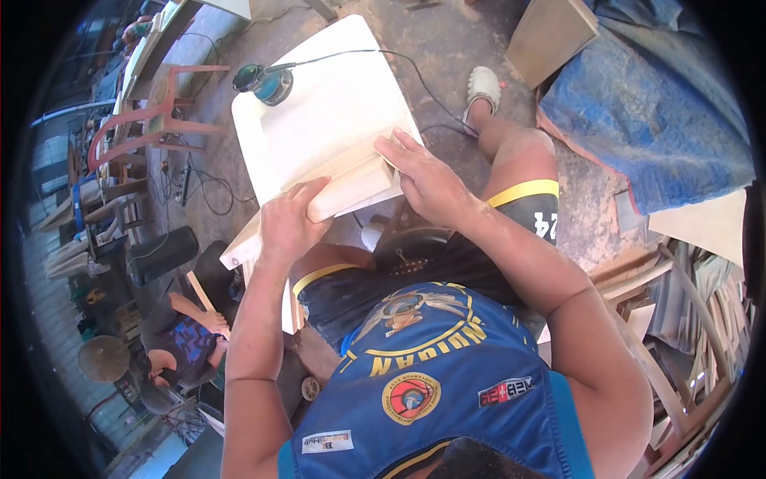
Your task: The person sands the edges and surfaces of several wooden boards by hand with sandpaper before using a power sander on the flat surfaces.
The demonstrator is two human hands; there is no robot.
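A pale wooden piece (351, 188) lies across the near edge of a large white board (327, 104). My left hand (291, 219) is wrapped round its left end, thumb along the near side. At the other end my right hand (427, 176) grips it, with the fingertips on top and the thumb against the side. A teal power sander (273, 85) rests on the board's far left part, and its cord trails over the board to the right. Beneath my left forearm another wooden length (239, 246) sticks out to the left.
Another person (187, 331) sits at the lower left, holding a wooden strip. A red chair (155, 120) stands at the upper left. At the right are a blue tarp (638, 104), a leaning board (550, 36) and stacked wood (702, 319). Cables lie on the floor.
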